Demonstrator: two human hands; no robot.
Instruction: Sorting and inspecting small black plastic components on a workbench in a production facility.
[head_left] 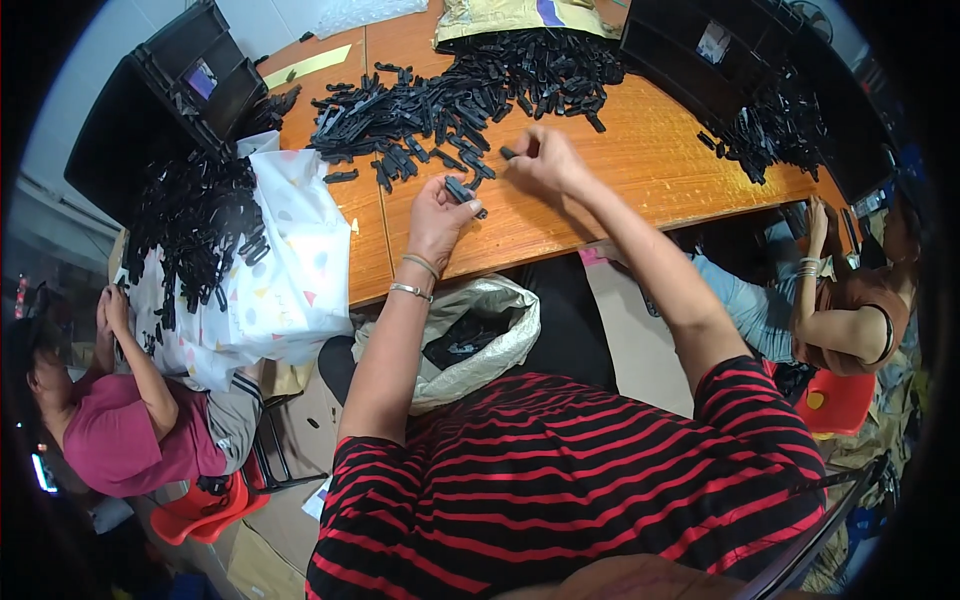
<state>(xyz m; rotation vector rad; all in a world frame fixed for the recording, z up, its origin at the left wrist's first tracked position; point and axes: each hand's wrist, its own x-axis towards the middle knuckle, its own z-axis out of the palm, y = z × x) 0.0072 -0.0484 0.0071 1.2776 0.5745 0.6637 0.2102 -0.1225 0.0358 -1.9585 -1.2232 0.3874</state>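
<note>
My left hand (437, 222) is closed around a small black plastic part (459, 190), long and narrow, just above the table's near edge. Pinched in the fingers of my right hand (548, 163) is another small dark piece (508, 153), over the table to the right. The two hands are apart. Beyond them spreads a heap of similar black plastic parts (400, 115) on the wooden table (650, 150). Several loose ones lie close to my left hand. What exactly these parts are, I cannot tell.
An open white sack (515, 335) with dark pieces inside stands below the table edge. Black bins (160, 90) and more black parts (200, 215) are at left; another bin (700, 50) is at right. A person (135, 420) sits left, another (850, 310) right.
</note>
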